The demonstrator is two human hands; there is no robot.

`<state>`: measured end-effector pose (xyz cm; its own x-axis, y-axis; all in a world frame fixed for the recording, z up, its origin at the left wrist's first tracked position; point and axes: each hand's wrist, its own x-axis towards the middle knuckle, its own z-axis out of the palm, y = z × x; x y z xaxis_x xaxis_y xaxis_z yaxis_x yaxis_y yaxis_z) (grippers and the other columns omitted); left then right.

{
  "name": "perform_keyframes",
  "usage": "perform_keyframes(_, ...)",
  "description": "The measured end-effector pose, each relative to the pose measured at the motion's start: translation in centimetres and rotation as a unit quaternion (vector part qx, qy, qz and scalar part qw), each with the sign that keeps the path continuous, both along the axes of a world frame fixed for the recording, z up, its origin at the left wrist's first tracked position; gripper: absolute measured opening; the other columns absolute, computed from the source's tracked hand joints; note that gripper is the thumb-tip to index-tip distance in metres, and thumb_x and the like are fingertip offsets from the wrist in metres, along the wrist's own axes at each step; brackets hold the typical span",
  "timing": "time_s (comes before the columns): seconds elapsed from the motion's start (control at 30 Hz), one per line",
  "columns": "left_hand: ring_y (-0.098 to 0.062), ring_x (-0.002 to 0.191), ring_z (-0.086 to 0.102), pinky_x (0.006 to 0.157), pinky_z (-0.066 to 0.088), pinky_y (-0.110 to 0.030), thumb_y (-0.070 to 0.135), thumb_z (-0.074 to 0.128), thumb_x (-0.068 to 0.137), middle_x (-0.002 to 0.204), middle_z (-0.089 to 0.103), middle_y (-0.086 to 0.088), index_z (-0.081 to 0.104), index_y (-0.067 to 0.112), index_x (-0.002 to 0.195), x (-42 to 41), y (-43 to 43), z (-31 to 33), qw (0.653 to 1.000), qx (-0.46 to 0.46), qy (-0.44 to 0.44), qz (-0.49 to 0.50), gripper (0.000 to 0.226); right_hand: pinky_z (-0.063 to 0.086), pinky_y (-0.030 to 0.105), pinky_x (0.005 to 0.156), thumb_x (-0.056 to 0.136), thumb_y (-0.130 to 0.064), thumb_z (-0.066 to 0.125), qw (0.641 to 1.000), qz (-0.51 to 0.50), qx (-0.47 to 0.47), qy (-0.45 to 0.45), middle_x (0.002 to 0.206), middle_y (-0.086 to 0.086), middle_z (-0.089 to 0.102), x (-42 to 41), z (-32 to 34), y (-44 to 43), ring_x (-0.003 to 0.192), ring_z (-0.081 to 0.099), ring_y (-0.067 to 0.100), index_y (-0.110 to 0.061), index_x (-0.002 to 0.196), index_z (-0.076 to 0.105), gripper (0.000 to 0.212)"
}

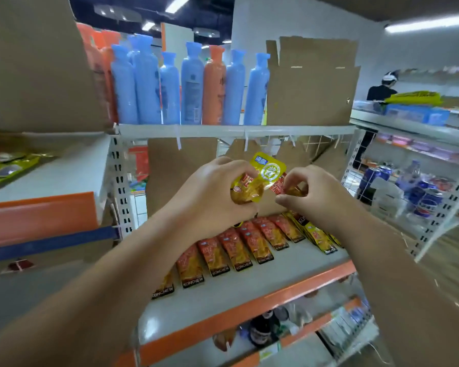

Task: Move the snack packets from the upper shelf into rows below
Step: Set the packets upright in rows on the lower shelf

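- The left hand (217, 192) is clenched round a crumpled bunch of yellow packets (265, 172), and its fingers curl over the lower half of the bunch.
- The right hand (310, 194) pinches the end of a red packet (277, 186) between thumb and fingertips, just beside the yellow bunch.
- Both hands hold these packets in the air above the shelf (249, 292), towards its back edge and in front of the cardboard (178, 168).
- On the shelf, a row of red packets (239, 247) lies side by side, overlapping like tiles, with yellow laid packets (316, 234) at the right end.
- The step in hand looks like peeling 1 packet free of the bunch before it is laid down.
- To do it well, draw the red packet out sideways with the right hand while the left hand loosens only enough to release that 1.
- Sort by colour: the red one probably belongs with the red row and the yellow ones at the right end.
- Lay it flat with its printed end towards the shelf's front edge, matching its neighbours.
- The left end of the row sits under the left forearm, so I cannot tell whether there is room there.
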<state>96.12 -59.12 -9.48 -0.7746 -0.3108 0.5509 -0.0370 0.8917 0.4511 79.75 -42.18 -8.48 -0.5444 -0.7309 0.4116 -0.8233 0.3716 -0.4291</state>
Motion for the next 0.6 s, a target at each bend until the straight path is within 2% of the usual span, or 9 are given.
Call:
perform_keyframes(0.13,-0.006,0.105,0.057,0.085,0.049,-0.026,0.044,0.083,0.078,0.117,0.055,0.021,0.063,0.046,0.121,-3.8,-2.1,-3.8,0.999,0.044,-0.001,0.009,0.048,0.038,0.023,0.072,0.082,-0.045,0.077,0.999,-0.043,-0.009,0.008,0.099,-0.009,0.054,-3.1,-3.1,-2.0,0.093,0.053,0.008,-0.033,0.090,0.063,0.021)
perform_keyframes(0.2,-0.006,0.103,0.057,0.083,0.049,-0.025,0.045,0.083,0.078,0.118,0.055,0.021,0.063,0.045,0.122,-5.6,-2.9,-6.0,0.998,0.066,-0.003,0.018,0.048,0.042,0.030,0.076,0.081,-0.045,0.077,0.998,-0.063,-0.006,0.004,0.098,-0.010,0.055,-4.9,-4.7,-2.6,0.093,0.055,0.010,-0.033,0.088,0.062,0.021)
perform_keyframes(0.27,-0.005,0.101,0.055,0.080,0.044,-0.017,0.044,0.084,0.078,0.117,0.054,0.019,0.064,0.042,0.123,-7.2,-3.2,-8.4,0.996,0.083,-0.009,0.022,0.050,0.048,0.034,0.080,0.079,-0.045,0.077,0.997,-0.081,0.009,-0.006,0.097,-0.011,0.055,-6.6,-6.2,-2.8,0.092,0.057,0.012,-0.033,0.087,0.061,0.022)
perform_keyframes(0.33,-0.004,0.100,0.052,0.079,0.039,-0.009,0.041,0.084,0.077,0.115,0.054,0.018,0.065,0.039,0.123,-8.5,-3.5,-10.4,0.995,0.097,-0.016,0.014,0.050,0.046,0.030,0.075,0.080,-0.045,0.078,0.995,-0.092,0.023,-0.017,0.096,-0.011,0.055,-8.0,-7.5,-2.9,0.091,0.058,0.013,-0.033,0.089,0.061,0.023)
perform_keyframes(0.4,-0.005,0.102,0.051,0.082,0.039,-0.013,0.038,0.083,0.077,0.115,0.056,0.016,0.066,0.035,0.122,-9.6,-3.7,-12.0,0.994,0.105,-0.024,0.008,0.048,0.039,0.022,0.069,0.081,-0.043,0.079,0.994,-0.105,0.032,-0.020,0.097,-0.009,0.055,-9.1,-8.7,-3.0,0.090,0.056,0.013,-0.029,0.093,0.063,0.025)
perform_keyframes(0.43,-0.006,0.102,0.051,0.083,0.039,-0.014,0.036,0.083,0.077,0.114,0.057,0.014,0.067,0.033,0.121,-10.1,-3.8,-12.5,0.994,0.106,-0.024,0.010,0.047,0.038,0.023,0.067,0.081,-0.043,0.079,0.993,-0.110,0.034,-0.018,0.097,-0.008,0.056,-9.7,-9.3,-3.1,0.090,0.056,0.013,-0.028,0.096,0.064,0.026)
perform_keyframes(0.53,0.000,0.099,0.048,0.082,0.032,0.000,0.032,0.084,0.077,0.113,0.056,0.014,0.068,0.030,0.119,-11.6,-4.0,-14.0,0.992,0.125,-0.025,0.017,0.045,0.043,0.032,0.077,0.082,-0.042,0.082,0.992,-0.117,0.035,-0.030,0.098,-0.006,0.055,-11.5,-11.4,-3.2,0.094,0.056,0.016,-0.024,0.108,0.067,0.035)
perform_keyframes(0.6,0.005,0.097,0.046,0.083,0.031,0.002,0.032,0.085,0.076,0.114,0.056,0.017,0.068,0.032,0.118,-12.6,-3.9,-15.1,0.990,0.137,-0.024,0.023,0.045,0.044,0.033,0.083,0.081,-0.040,0.083,0.992,-0.115,0.036,-0.036,0.101,-0.005,0.054,-12.9,-13.1,-3.3,0.099,0.056,0.018,-0.021,0.116,0.067,0.043)
